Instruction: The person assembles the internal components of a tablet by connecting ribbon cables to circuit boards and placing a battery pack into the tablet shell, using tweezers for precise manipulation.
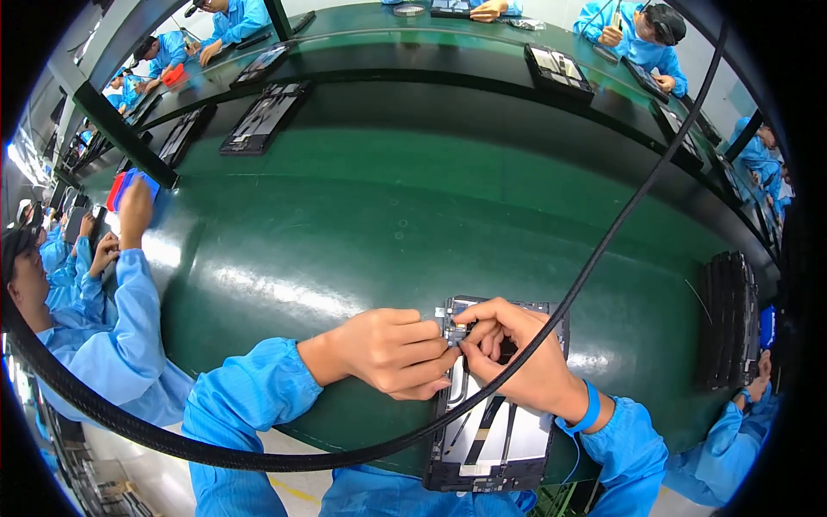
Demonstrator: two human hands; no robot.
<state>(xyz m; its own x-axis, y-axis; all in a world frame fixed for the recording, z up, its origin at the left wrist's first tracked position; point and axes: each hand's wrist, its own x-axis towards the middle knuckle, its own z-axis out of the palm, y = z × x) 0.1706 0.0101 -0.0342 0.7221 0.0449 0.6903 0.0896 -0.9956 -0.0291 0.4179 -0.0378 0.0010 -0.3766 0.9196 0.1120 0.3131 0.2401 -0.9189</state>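
Note:
An opened tablet (532, 444) lies on the green bench in front of me, its black frame around pale silver battery panels and dark ribbon strips. My left hand (388, 353) is at the tablet's upper left edge with its fingers curled and pressed together; whatever they hold is hidden. Over the upper part of the same tablet, my right hand (525, 358) is closed in a pinch of thumb and forefinger beside the left fingertips. Anything in that pinch is too small to make out. A small pale tab (440, 313) sticks out by the tablet's top left corner.
A thick black cable (603, 246) arcs across the view, passing in front of my right hand and the tablet. Black tablet-like slabs (728, 319) stand stacked at the right. On the left, a co-worker's hand (136, 211) is by blue and red bins (142, 183). A raised shelf (413, 76) carries more opened tablets.

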